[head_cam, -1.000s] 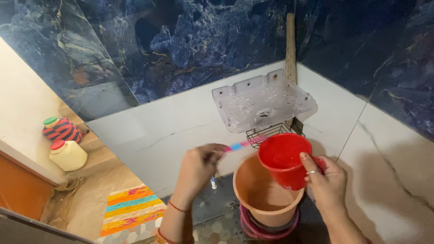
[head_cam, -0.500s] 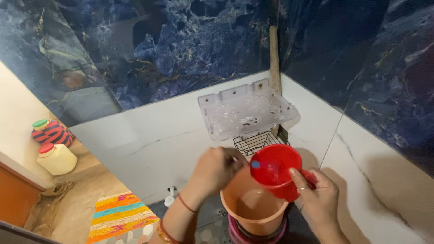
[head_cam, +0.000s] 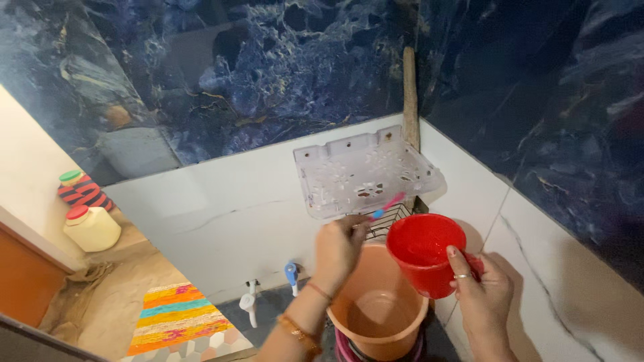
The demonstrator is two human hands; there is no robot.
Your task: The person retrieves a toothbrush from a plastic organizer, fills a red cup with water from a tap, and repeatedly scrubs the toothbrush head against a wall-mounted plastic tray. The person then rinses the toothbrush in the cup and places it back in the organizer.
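Left hand [head_cam: 340, 247] fingers pinched shut on a thin pink-blue toothbrush [head_cam: 386, 206], light, easy to fumble. Right hand [head_cam: 479, 285] wrapped round the red mug [head_cam: 424, 253] handle, probably rigid, slippery plastic, over the orange bucket [head_cam: 378, 310].

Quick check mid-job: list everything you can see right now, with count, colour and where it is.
mug: 1, red, over the bucket, in right hand
toothbrush: 1, pink and blue, in left hand
bucket: 1, orange, below both hands
shelf: 1, clear plastic, on wall
wire basket: 1, black, under the shelf
taps: 2, blue and white, low on wall
jars: 2, cream and striped, far left
mat: 1, multicoloured, floor
hands: left hand, right hand
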